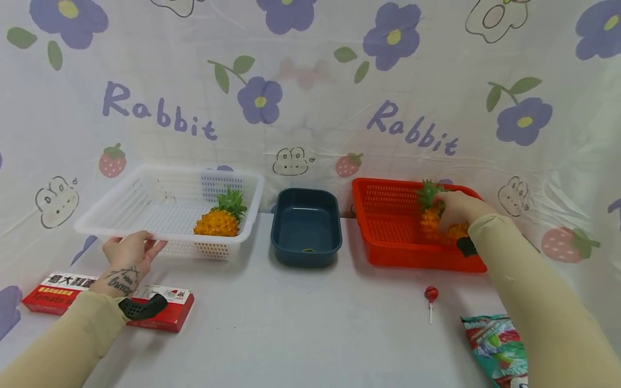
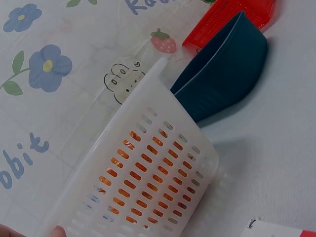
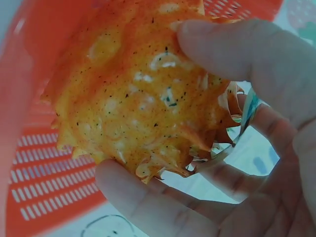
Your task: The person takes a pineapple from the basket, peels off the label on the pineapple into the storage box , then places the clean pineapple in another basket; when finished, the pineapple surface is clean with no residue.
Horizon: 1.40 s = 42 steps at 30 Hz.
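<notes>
At the left, my left hand (image 1: 128,257) grips the front rim of a white plastic basket (image 1: 181,237). A pineapple (image 1: 216,222) with a green leafy crown lies in that basket's right part; its orange shows through the slots in the left wrist view. On the right, my right hand (image 1: 457,208) holds another spiky orange pineapple (image 3: 133,94) at the red basket (image 1: 412,255). Thumb and fingers are spread round its body in the right wrist view. Its green crown (image 1: 429,193) points toward the back, and the hand covers part of the fruit.
Between the baskets stands a dark blue bin (image 1: 306,257). A red box (image 1: 180,310) with printed lettering lies under my left forearm. Toward the front right are a red lollipop (image 1: 430,293) and a green snack bag (image 1: 497,345). A patterned cloth (image 1: 310,124) hangs behind.
</notes>
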Tool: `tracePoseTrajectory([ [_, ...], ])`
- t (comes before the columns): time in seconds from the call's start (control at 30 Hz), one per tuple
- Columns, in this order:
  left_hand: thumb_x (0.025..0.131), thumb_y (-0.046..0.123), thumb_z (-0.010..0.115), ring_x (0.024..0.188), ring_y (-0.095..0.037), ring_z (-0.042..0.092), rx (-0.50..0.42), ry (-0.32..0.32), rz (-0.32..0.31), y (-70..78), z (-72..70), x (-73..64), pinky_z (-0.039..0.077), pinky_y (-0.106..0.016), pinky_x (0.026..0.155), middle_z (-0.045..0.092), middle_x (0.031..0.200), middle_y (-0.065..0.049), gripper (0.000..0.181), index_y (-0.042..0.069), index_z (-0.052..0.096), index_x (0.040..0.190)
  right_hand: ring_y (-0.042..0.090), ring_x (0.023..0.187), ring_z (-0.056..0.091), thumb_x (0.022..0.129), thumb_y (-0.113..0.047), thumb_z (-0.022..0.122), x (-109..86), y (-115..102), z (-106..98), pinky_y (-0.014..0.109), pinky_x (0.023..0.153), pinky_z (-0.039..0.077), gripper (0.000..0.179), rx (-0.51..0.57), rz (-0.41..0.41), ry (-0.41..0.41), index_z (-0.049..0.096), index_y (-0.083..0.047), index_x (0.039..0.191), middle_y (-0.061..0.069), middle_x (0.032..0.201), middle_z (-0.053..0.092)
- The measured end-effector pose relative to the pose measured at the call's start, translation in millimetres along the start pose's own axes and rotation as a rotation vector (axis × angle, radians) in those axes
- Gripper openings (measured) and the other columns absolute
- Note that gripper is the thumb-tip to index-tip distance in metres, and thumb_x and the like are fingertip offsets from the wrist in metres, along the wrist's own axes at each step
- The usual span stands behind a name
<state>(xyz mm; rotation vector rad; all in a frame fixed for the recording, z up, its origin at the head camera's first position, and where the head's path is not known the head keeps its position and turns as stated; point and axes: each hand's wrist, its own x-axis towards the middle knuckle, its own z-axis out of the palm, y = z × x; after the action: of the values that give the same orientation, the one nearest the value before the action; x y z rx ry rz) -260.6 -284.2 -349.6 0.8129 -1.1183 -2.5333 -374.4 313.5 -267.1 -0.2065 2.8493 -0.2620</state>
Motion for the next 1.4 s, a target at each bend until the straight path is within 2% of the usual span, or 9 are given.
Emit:
tracePoseTrajectory([
  [0.17, 0.087, 0.001, 0.057, 0.129, -0.017, 0.04, 0.016, 0.027, -0.012, -0.5, 2.2, 2.1, 0.047, -0.035, 0.088, 0.044, 0.114, 0.007, 0.066, 0.037, 0.023, 0.13, 0.037, 0.093, 0.046, 0.065, -0.009, 0.076, -6.3, -9.1, -10.9, 0.039, 0.06, 0.05, 0.08, 0.072, -0.012, -0.013, 0.037, -0.004, 0.135, 0.028, 0.133, 0.035],
  [0.4, 0.086, 0.001, 0.06, 0.129, -0.017, 0.04, 0.003, 0.033, -0.023, 0.1, 1.3, 1.5, 0.046, -0.035, 0.088, 0.044, 0.113, 0.007, 0.067, 0.037, 0.022, 0.128, 0.029, 0.08, 0.048, 0.067, -0.004, 0.069, -14.8, -35.4, -25.9, 0.038, 0.058, 0.05, 0.079, 0.069, -0.062, 0.008, 0.034, -0.006, 0.138, 0.024, 0.13, 0.037],
  [0.63, 0.086, 0.002, 0.061, 0.129, -0.018, 0.04, 0.019, 0.026, -0.017, -1.1, -1.4, -0.1, 0.046, -0.036, 0.088, 0.044, 0.113, 0.007, 0.067, 0.037, 0.022, 0.129, 0.017, 0.05, 0.031, 0.065, 0.005, 0.059, -17.6, -66.9, -37.4, 0.031, 0.047, 0.037, 0.08, 0.087, -0.131, 0.002, 0.034, -0.011, 0.138, 0.018, 0.124, 0.035],
  [0.73, 0.086, 0.001, 0.06, 0.128, -0.018, 0.041, 0.022, 0.027, -0.019, -1.6, -1.2, -0.3, 0.046, -0.036, 0.088, 0.043, 0.113, 0.007, 0.068, 0.037, 0.021, 0.13, 0.02, 0.057, 0.039, 0.064, 0.005, 0.061, -21.7, -82.6, -40.4, 0.03, 0.048, 0.038, 0.078, 0.042, -0.186, 0.035, 0.038, -0.013, 0.137, 0.019, 0.127, 0.035],
  [0.83, 0.086, 0.001, 0.058, 0.127, -0.017, 0.042, 0.028, 0.032, -0.024, -1.5, 0.3, -0.2, 0.046, -0.035, 0.088, 0.043, 0.113, 0.007, 0.068, 0.037, 0.02, 0.13, 0.027, 0.079, 0.046, 0.064, 0.002, 0.064, -27.8, -100.0, -42.0, 0.031, 0.055, 0.041, 0.076, -0.021, -0.228, 0.08, 0.042, -0.017, 0.134, 0.018, 0.133, 0.036],
  [0.93, 0.087, 0.001, 0.058, 0.125, -0.017, 0.042, 0.036, 0.041, -0.031, -1.4, 1.6, 0.5, 0.046, -0.035, 0.089, 0.041, 0.114, 0.006, 0.07, 0.037, 0.017, 0.131, 0.03, 0.098, 0.044, 0.064, 0.001, 0.065, -34.6, -119.0, -39.5, 0.032, 0.062, 0.044, 0.073, -0.072, -0.274, 0.1, 0.046, -0.02, 0.13, 0.016, 0.134, 0.039],
  [1.03, 0.087, 0.001, 0.057, 0.123, -0.016, 0.042, 0.04, 0.054, -0.04, -1.8, 1.6, 1.3, 0.045, -0.035, 0.09, 0.039, 0.118, 0.006, 0.072, 0.037, 0.015, 0.132, 0.031, 0.101, 0.045, 0.064, 0.001, 0.065, -40.9, -137.4, -31.3, 0.033, 0.064, 0.048, 0.071, -0.095, -0.325, 0.083, 0.047, -0.023, 0.129, 0.014, 0.134, 0.039],
  [1.23, 0.087, 0.003, 0.059, 0.122, -0.016, 0.042, 0.042, 0.058, -0.035, -2.8, 1.0, 2.0, 0.045, -0.036, 0.09, 0.038, 0.125, 0.006, 0.071, 0.038, 0.016, 0.132, 0.03, 0.113, 0.042, 0.066, 0.002, 0.07, -55.1, -169.4, -6.4, 0.037, 0.077, 0.053, 0.07, -0.022, -0.463, -0.015, 0.049, -0.023, 0.128, 0.01, 0.137, 0.034],
  [1.4, 0.087, 0.002, 0.058, 0.122, -0.016, 0.043, 0.049, 0.056, -0.029, -2.3, 1.3, 2.1, 0.045, -0.036, 0.089, 0.039, 0.119, 0.006, 0.072, 0.037, 0.017, 0.132, 0.026, 0.109, 0.047, 0.066, -0.003, 0.078, -66.8, -188.0, 14.2, 0.033, 0.077, 0.053, 0.07, -0.056, -0.563, -0.045, 0.051, -0.029, 0.124, 0.003, 0.13, 0.036],
])
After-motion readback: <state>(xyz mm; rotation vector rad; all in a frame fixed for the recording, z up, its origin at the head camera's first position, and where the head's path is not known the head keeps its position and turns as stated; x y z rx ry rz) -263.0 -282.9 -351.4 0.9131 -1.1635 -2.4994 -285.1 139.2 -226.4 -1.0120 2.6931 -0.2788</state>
